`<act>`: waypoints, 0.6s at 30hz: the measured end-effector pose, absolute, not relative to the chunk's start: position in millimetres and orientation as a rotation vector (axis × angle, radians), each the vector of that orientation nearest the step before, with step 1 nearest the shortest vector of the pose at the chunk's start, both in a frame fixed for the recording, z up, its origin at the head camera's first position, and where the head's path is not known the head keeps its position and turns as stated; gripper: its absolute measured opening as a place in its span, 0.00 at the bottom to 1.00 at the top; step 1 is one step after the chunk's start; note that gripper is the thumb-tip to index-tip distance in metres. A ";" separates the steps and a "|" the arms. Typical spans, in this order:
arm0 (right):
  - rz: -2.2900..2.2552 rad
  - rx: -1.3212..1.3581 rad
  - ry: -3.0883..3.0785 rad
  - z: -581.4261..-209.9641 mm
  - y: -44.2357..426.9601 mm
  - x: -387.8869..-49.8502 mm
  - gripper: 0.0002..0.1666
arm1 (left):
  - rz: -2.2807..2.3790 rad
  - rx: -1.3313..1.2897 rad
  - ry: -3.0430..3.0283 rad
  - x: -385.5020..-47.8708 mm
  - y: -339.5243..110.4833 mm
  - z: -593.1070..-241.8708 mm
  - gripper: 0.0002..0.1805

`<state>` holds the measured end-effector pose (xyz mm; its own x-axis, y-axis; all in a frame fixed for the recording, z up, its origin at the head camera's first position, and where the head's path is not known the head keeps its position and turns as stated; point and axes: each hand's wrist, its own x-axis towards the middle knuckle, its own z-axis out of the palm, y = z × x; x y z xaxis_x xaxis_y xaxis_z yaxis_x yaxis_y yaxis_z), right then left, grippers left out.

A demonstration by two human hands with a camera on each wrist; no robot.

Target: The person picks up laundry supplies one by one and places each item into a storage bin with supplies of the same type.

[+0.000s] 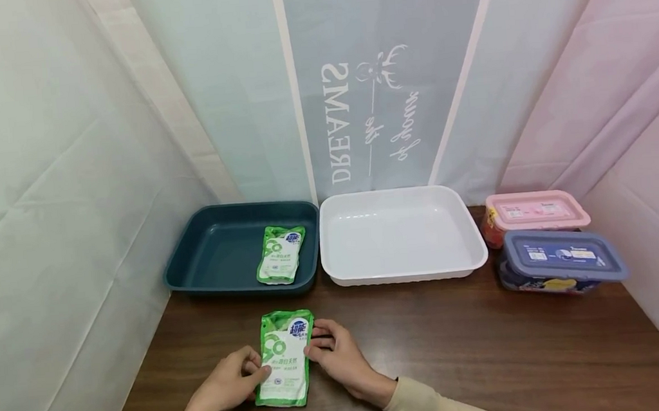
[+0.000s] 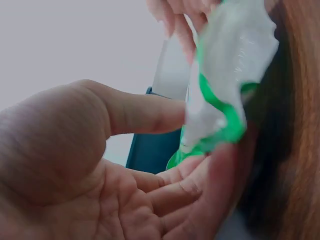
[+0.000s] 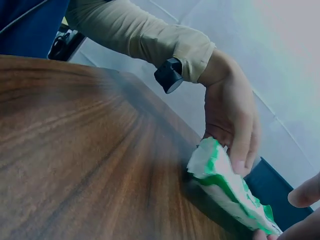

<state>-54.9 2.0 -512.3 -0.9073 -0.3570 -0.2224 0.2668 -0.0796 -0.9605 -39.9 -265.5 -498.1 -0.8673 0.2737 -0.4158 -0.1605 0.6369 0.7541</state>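
Observation:
A green-and-white detergent pouch (image 1: pixel 287 370) lies face up in front of me, low over the wooden table. My left hand (image 1: pixel 233 379) pinches its left edge, thumb on the printed face and fingers beneath. At the right edge is my right hand (image 1: pixel 341 353); its fingertips are at the pouch. In the right wrist view, a gap shows between the right thumb (image 3: pixel 305 192) and the pouch. A second, similar pouch (image 1: pixel 281 256) rests in the dark teal tray (image 1: pixel 205 254), towards its right side.
Right of the teal tray stands a white tray (image 1: pixel 401 235). Two lidded tubs are at the far right: a pink one (image 1: pixel 536 210) and, in front of it, a blue one (image 1: pixel 563 258). Curtain-like fabric (image 1: pixel 392 116) hangs along the back and both sides of the wooden table (image 1: pixel 432 333).

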 end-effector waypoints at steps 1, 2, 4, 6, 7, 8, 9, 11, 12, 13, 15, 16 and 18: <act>-2.036 -0.097 1.787 -512.2 1.3 -54.5 0.39 | 1.188 0.093 2.322 -40.0 -267.4 -500.2 0.23; -2.036 -0.098 1.784 -512.2 0.6 -54.3 0.39 | 1.219 0.098 2.286 -39.9 -268.9 -501.7 0.23; -2.039 -0.103 1.775 -512.4 -0.5 -53.6 0.39 | 1.294 0.091 2.229 -38.8 -269.8 -502.3 0.22; -2.042 -0.113 1.770 -512.3 -1.4 -52.9 0.39 | 1.351 0.095 2.180 -37.8 -270.3 -501.1 0.21; -2.045 -0.123 1.772 -512.4 -1.7 -52.9 0.39 | 1.375 0.087 2.160 -37.4 -270.0 -500.8 0.20; -2.046 -0.135 1.780 -512.6 -2.2 -52.6 0.39 | 1.404 0.086 2.132 -36.8 -269.5 -499.5 0.21; -2.045 -0.146 1.785 -512.4 -2.5 -52.3 0.39 | 1.430 0.077 2.108 -36.2 -268.8 -498.0 0.21; -2.045 -0.167 1.785 -511.4 -3.0 -51.6 0.38 | 1.475 0.052 2.056 -34.8 -267.5 -495.6 0.24; -2.043 -0.177 1.784 -510.9 -3.2 -51.2 0.38 | 1.491 0.040 2.039 -33.9 -266.7 -494.0 0.27; -2.044 -0.186 1.782 -510.1 -3.3 -51.1 0.38 | 1.522 0.029 2.022 -32.9 -265.2 -492.1 0.30; -2.045 -0.205 1.775 -508.4 -3.2 -51.1 0.37 | 1.557 0.004 2.013 -31.1 -263.0 -488.5 0.35; -2.046 -0.218 1.776 -507.9 -3.2 -51.3 0.37 | 1.568 -0.013 2.009 -30.4 -262.2 -486.8 0.37; -2.047 -0.255 1.789 -506.9 -3.3 -51.6 0.38 | 1.588 -0.038 2.012 -28.9 -261.5 -483.2 0.37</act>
<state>-51.6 -3.3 -506.9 -0.8998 -0.4171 -0.1280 0.1826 -0.0937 -0.9787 -28.9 -261.5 -483.2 -0.8369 0.3172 -0.4461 -0.3603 0.2944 0.8852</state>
